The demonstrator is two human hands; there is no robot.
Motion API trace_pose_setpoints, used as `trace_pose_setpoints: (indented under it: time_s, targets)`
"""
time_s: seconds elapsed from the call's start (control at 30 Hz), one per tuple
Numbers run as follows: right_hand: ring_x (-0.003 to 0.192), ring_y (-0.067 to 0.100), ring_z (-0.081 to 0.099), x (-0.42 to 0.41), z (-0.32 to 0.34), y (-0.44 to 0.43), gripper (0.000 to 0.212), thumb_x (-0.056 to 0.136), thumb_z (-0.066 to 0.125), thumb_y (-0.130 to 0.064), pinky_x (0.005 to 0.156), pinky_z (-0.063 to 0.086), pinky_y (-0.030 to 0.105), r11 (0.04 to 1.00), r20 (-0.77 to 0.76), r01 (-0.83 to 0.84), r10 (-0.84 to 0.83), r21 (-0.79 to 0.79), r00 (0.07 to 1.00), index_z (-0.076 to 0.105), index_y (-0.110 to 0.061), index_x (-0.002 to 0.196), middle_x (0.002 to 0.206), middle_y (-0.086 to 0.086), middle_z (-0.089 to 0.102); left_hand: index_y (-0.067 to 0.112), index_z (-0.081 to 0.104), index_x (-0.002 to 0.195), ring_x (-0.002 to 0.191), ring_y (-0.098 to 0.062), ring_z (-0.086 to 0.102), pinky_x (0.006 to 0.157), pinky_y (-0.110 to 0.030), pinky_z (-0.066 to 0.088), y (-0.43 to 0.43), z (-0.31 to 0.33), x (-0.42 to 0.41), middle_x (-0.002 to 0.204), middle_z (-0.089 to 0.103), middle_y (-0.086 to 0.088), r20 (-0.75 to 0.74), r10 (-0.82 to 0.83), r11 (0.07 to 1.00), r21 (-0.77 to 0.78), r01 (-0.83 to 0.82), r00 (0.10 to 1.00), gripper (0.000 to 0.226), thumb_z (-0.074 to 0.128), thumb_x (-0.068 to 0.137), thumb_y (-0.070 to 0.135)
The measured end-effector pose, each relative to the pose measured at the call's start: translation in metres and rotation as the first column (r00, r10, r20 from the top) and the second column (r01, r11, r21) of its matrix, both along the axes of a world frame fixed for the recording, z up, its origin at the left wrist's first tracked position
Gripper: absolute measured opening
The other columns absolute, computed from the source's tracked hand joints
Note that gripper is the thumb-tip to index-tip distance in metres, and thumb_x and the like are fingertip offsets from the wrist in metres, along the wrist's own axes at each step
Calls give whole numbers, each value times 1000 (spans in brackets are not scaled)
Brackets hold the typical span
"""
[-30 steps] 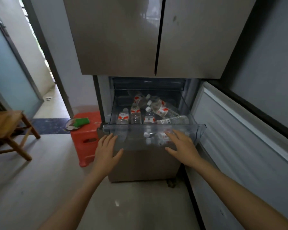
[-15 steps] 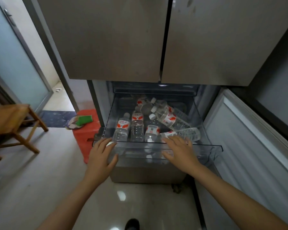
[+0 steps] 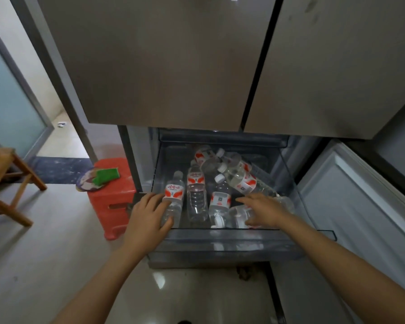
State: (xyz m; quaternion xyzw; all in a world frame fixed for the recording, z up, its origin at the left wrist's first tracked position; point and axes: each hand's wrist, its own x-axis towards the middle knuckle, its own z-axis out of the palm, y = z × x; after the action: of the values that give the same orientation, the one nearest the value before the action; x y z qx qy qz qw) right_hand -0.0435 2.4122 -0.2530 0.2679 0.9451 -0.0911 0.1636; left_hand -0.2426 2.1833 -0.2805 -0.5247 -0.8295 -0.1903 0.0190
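1. The see-through plastic fridge drawer (image 3: 232,239) stands pulled out beneath two closed grey metal fridge doors (image 3: 173,66).
2. In it are clear plastic water bottles with white caps and red-and-white labels. Three stand in a row near the front, and a heap of bottles (image 3: 241,176) lies tilted behind them and to the right.
3. The leftmost standing bottle (image 3: 174,192) is at the drawer's front left corner, with its label high on the body and clear ribbed plastic below.
4. The left hand (image 3: 147,216) holds that bottle low down, fingers along its left side and thumb curled across its front.
5. The right hand (image 3: 264,210) is spread wide with straight fingers over a lying bottle (image 3: 237,217) at the front right, whose cap points forward. Whether it touches the bottle I cannot tell.
6. Just left of the fridge is a red plastic stool (image 3: 112,199) with a green sponge (image 3: 107,175) on top. A wooden stool (image 3: 9,178) stands farther left.
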Motion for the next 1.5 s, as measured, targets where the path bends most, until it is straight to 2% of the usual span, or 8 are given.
trace_pose_setpoints:
  time_s: [0.53,0.83,0.93,1.0,1.07,1.17,1.3,1.5]
  targets:
    - [96,13,45,-38,-21,28,81,69,77,-18,77,38,27,964,295,-98,172,-247,940,32,-31,135,129,-2,47,8,67,103,104,-33,60,80,-47,51,3,-4,6,108,66,-12,-65,67,997,-21,-68,996,50,40,79,44]
    - [110,11,50,-3,-6,40,78,65,78,-26,88,47,27,965,-188,-40,-9,-258,982,35,-35,130,126,-10,49,10,69,97,105,-31,56,81,-46,49,13,-1,1,108,65,-10,45,23,998,52,-25,999,47,41,79,43]
    - [109,11,46,19,11,42,84,63,82,-24,87,42,24,946,-384,103,-222,-306,896,33,-28,132,121,-9,46,10,69,95,98,-30,59,77,-43,51,40,8,9,105,66,-10,8,-70,996,48,69,998,45,43,79,43]
    - [104,13,47,33,19,41,83,62,83,-21,85,41,25,908,-502,216,-383,-359,776,34,-25,129,116,-7,46,11,67,101,94,-22,57,76,-31,46,69,20,21,104,64,-5,194,-78,997,31,73,978,35,48,85,36]
    - [103,12,45,48,23,38,80,62,84,-15,82,40,25,855,-606,286,-511,-433,610,35,-23,125,114,-6,45,12,62,107,85,-11,55,69,-19,41,106,28,34,98,60,1,503,-6,999,-43,32,864,24,52,91,27]
    - [104,12,42,61,21,34,81,61,84,-9,84,38,24,800,-667,328,-600,-503,442,34,-21,125,115,-6,42,8,58,105,81,-14,56,67,-24,45,160,26,52,93,60,-4,855,131,991,-120,-54,502,22,53,91,23]
    - [105,13,43,73,14,32,81,60,84,-7,84,39,23,759,-683,322,-650,-566,333,31,-29,116,115,-6,43,6,54,102,77,-19,55,65,-26,46,210,18,83,88,57,-8,986,166,953,-166,-252,-24,17,56,89,17]
    - [112,23,51,84,-8,37,85,56,87,-12,91,44,32,673,-610,430,-735,-602,295,37,-17,125,119,4,53,5,44,130,107,-32,58,95,-45,47,253,-16,108,117,60,-13,976,36,844,-145,-516,-216,64,73,77,24]
